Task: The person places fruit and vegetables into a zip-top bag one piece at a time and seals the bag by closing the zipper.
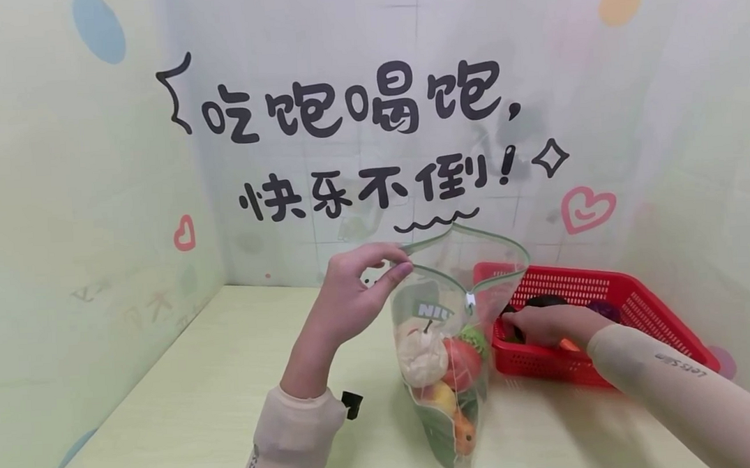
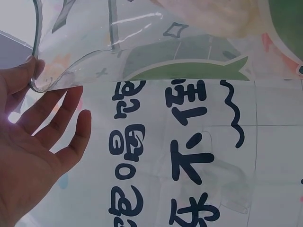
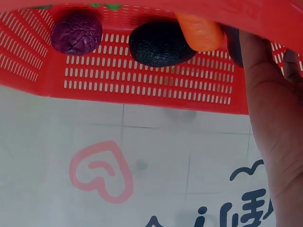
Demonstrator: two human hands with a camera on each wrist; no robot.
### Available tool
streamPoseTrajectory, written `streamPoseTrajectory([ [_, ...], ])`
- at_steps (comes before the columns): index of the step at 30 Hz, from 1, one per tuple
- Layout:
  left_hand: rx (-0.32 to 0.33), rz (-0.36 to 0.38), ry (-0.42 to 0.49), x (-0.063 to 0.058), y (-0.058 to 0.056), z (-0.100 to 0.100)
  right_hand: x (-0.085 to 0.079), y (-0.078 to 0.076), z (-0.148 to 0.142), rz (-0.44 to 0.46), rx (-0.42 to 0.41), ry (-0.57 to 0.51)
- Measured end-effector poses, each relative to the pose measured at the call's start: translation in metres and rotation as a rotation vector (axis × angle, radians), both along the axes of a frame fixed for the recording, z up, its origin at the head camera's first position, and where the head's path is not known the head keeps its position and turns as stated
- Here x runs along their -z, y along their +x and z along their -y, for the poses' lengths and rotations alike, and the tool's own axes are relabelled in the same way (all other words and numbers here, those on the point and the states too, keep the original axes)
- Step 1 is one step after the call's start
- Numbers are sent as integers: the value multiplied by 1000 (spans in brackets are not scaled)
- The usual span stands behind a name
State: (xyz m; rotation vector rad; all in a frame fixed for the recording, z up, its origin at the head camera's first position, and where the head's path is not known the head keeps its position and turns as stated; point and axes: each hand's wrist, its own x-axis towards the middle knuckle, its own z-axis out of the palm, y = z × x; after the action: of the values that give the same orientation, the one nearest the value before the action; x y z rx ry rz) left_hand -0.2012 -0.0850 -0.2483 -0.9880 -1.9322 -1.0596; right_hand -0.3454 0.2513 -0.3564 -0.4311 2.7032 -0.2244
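- Head view: clear plastic zip bag with green-edged mouth [image 1: 436, 285] held upright, just beside red perforated plastic basket [image 1: 544, 368]; contact with pale yellow desk [image 1: 200, 395] unclear.
- Head view: bag rim pinched by left hand [image 1: 360, 283], probably so the mouth is spread and the soft sides are supported.
- Head view: cream bulb-shaped piece [image 1: 423, 361], red round piece [image 1: 461, 366] and orange piece [image 1: 464, 434] seen inside bag.
- Left wrist view: bag edge caught at fingertips, other fingers loosely spread.
- Right wrist view: right hand [image 3: 270, 90] placed in basket beside dark smooth piece [image 3: 234, 46]; fingertips hidden, grip cannot be told.
- Right wrist view: purple wrinkled ball [image 3: 76, 33], black oval piece [image 3: 158, 45], orange smooth piece [image 3: 201, 32] contained in basket, likely set close for short reach.
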Motion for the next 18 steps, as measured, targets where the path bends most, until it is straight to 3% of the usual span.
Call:
streamPoseTrajectory([
  [4,5,-20,0,7,-11,1,-8,-4,3,-61,-129,73],
  [10,10,-28,-1,20,-32,4,-29,-1,8,-17,-63,-8],
  [16,25,-28,2,21,-34,4,-46,0,8,-17,-40,-11],
  [18,19,-21,3,15,-25,1,-55,-2,8,-10,-52,-6],
])
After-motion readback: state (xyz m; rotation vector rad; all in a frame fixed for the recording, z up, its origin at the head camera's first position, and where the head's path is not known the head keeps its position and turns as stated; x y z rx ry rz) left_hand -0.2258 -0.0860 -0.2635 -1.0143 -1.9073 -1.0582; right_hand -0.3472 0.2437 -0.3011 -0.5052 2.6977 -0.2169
